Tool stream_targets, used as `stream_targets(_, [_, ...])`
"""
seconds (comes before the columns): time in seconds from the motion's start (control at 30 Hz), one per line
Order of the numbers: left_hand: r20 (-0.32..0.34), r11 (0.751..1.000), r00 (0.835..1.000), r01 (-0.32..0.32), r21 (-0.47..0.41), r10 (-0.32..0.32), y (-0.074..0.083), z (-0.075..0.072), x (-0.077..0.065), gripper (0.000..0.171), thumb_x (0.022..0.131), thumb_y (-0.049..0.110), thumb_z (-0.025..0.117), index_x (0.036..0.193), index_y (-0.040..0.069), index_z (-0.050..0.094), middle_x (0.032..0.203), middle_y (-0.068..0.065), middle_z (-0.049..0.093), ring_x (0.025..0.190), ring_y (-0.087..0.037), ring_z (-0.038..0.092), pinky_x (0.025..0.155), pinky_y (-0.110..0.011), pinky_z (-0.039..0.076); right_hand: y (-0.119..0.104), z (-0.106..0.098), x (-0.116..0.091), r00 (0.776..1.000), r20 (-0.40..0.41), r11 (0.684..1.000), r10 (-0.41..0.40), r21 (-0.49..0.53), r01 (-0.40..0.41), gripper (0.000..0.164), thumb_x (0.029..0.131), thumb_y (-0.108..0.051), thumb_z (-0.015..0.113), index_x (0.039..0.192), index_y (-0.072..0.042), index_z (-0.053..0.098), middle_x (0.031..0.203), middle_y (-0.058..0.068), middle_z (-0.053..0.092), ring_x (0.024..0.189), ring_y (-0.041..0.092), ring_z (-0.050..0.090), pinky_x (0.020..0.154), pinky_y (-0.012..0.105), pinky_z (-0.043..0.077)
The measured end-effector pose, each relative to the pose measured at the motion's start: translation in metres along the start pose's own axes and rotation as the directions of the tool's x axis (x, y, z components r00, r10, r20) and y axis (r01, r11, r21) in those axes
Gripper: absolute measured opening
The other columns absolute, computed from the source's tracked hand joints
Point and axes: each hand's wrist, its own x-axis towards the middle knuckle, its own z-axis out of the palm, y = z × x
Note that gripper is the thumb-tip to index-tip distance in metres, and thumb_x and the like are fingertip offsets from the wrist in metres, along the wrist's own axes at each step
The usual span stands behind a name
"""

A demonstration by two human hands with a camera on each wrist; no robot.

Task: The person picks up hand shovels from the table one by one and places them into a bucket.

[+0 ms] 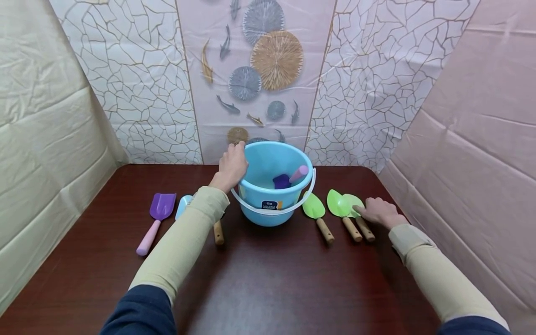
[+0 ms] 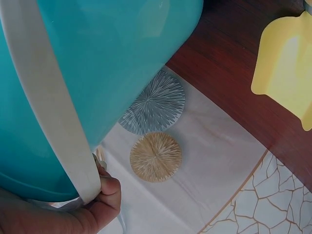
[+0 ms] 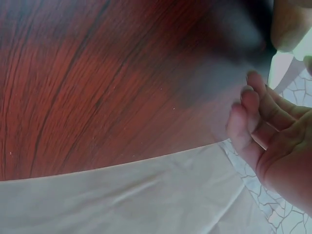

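My left hand (image 1: 232,165) grips the left rim of a light blue bucket (image 1: 253,194), thumb and fingers at the edge beside the white handle (image 2: 53,102). Inside the bucket leans a toy shovel (image 1: 282,181) with purple blade and pink handle. My right hand (image 1: 380,211) is low over the table at the right, fingers loosely bent, thumb side by the rightmost green trowel (image 1: 355,201); whether it touches the trowel I cannot tell. Next to that lies another green trowel (image 1: 338,203), overlapping it, and a third green trowel (image 1: 314,206) is nearer the bucket. All three have wooden handles.
Left of the bucket lie a purple shovel (image 1: 162,205) with a pink handle, a light blue tool (image 1: 183,205) mostly behind my left sleeve, and a wooden handle (image 1: 218,233). A yellow shovel blade (image 2: 282,63) shows in the left wrist view. Cloth walls border the dark table (image 1: 276,284).
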Motion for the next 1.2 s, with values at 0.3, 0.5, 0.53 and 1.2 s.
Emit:
stream_targets(0.3, [-0.002,1.0,1.0,-0.004,0.0,0.004,-0.002,0.002,0.0,0.039,0.095,0.008,0.049,0.134,0.006,0.048,0.124,-0.021,0.054,0.103,-0.039,0.061,0.083,-0.051,0.053,-0.009,-0.002,-0.014,0.995,0.089,0.995,0.035,0.089,-0.043,0.061,0.081,-0.069,0.055,0.072,-0.009,0.056,0.07,0.008,0.057,0.061,0.023,0.055,0.048,0.035,0.041])
stream_targets(0.5, [-0.005,1.0,1.0,-0.007,0.001,0.007,-0.003,0.002,0.001,0.039,0.095,0.008,0.048,0.134,0.006,0.048,0.123,-0.021,0.054,0.103,-0.039,0.061,0.083,-0.051,0.053,-0.011,-0.003,-0.016,0.976,0.212,0.982,0.042,0.172,-0.08,0.047,0.082,-0.051,0.063,0.073,-0.005,0.061,0.063,0.009,0.063,0.053,0.024,0.06,0.046,0.035,0.048])
stream_targets(0.53, [-0.005,1.0,1.0,-0.008,0.002,0.008,-0.003,0.002,0.0,0.039,0.095,0.008,0.048,0.134,0.006,0.048,0.123,-0.021,0.054,0.103,-0.039,0.061,0.083,-0.051,0.053,-0.01,-0.002,-0.016,0.974,0.225,0.979,0.04,0.185,-0.083,0.045,0.082,-0.048,0.063,0.071,-0.004,0.061,0.06,0.01,0.063,0.05,0.023,0.06,0.045,0.035,0.049])
stream_targets(1.2, [-0.006,1.0,1.0,-0.021,-0.012,0.021,0.0,0.001,-0.001,0.04,0.095,0.008,0.051,0.135,0.006,0.047,0.123,-0.021,0.054,0.102,-0.038,0.06,0.084,-0.051,0.052,0.0,0.001,-0.018,0.989,0.141,0.959,0.044,0.271,-0.081,0.034,0.086,-0.032,0.065,0.069,-0.005,0.054,0.058,0.007,0.055,0.045,0.022,0.061,0.045,0.035,0.051])
